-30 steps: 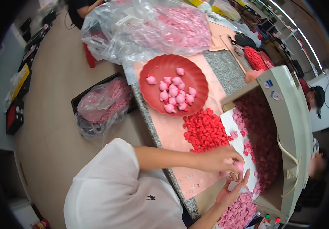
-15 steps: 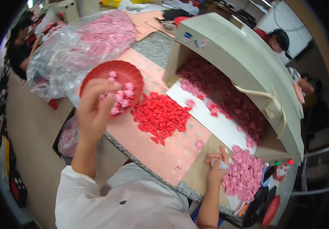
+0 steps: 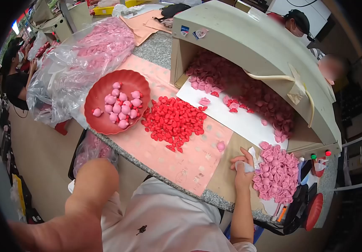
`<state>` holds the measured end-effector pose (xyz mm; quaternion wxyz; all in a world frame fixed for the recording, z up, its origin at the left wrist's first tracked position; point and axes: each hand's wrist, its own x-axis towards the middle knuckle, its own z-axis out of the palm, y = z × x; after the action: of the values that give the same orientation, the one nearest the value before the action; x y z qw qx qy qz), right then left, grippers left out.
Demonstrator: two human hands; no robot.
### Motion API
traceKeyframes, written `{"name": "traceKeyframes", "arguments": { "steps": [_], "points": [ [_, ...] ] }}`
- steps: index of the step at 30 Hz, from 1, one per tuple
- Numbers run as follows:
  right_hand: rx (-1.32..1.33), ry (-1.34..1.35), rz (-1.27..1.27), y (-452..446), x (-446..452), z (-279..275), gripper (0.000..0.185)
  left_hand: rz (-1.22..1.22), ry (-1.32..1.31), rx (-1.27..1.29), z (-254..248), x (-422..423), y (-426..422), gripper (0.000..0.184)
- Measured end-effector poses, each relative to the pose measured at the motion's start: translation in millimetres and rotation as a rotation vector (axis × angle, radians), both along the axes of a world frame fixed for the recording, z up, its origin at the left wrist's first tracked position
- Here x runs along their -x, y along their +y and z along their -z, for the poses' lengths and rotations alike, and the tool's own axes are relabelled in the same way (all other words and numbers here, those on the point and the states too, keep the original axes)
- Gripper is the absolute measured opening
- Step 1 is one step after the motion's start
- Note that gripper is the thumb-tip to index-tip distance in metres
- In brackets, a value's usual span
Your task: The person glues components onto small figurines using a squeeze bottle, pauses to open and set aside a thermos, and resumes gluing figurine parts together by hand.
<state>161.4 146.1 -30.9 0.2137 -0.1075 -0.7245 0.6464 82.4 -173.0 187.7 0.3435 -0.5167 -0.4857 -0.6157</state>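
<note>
My right hand [image 3: 242, 171] rests on the brown board at the table's front, its fingers apart. A whitish, translucent piece covers or lies at its thumb; I cannot tell which. Right beside it is a heap of pink moulded pieces [image 3: 275, 174]. A single pink piece [image 3: 221, 146] sits to its left. My left forearm [image 3: 90, 193] is bent close to the camera at lower left, and the hand itself is out of view. Beyond that arm, a red fluted bowl [image 3: 99, 90] holds several round pink pieces with red parts [image 3: 124, 107]. Small red pieces [image 3: 174, 122] are heaped next to the bowl.
A beige arched machine [image 3: 248, 40] covers a white sheet [image 3: 219, 111] and many pink and red pieces. Clear plastic bags [image 3: 72, 71] of pink pieces lie at the left. Pens [image 3: 281, 213] and a red dish [image 3: 314, 210] are at right. Other people sit beyond.
My left hand has left its place over the red bowl, and the arm has swung back toward the camera. My right hand stays by the pink heap. The view has shifted slightly.
</note>
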Motion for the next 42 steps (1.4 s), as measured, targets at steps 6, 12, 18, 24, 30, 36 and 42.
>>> {"name": "traceKeyframes", "arguments": {
  "steps": [6, 12, 18, 24, 30, 36, 42],
  "points": [
    [0.039, -0.122, 0.066, 2, -3, -2, 0.038, 0.173, -0.042, 0.016, -2, 12, 19, 0.036],
    [-0.126, -0.044, 0.085, 10, 4, 16, 0.039, 0.317, -0.385, 0.254, 14, 55, 78, 0.045],
    [-0.184, -0.059, 0.106, 6, 6, 6, 0.042, -0.120, -0.507, 0.895, 159, 145, 211, 0.055],
    [-0.212, -0.063, 0.129, 8, 6, 4, 0.039, -0.435, -0.231, 1.031, 193, 152, 254, 0.034],
    [-0.190, -0.053, 0.098, 12, 3, 11, 0.025, -0.371, -0.045, 0.932, 196, 154, 255, 0.024],
    [-0.181, 0.119, 0.178, 8, 23, -12, 0.017, 0.038, -0.181, 0.947, 182, 105, 219, 0.025],
    [-0.178, 0.138, 0.112, 9, 48, -23, 0.016, 0.279, -0.436, 0.757, 192, 82, 203, 0.027]
  ]
}}
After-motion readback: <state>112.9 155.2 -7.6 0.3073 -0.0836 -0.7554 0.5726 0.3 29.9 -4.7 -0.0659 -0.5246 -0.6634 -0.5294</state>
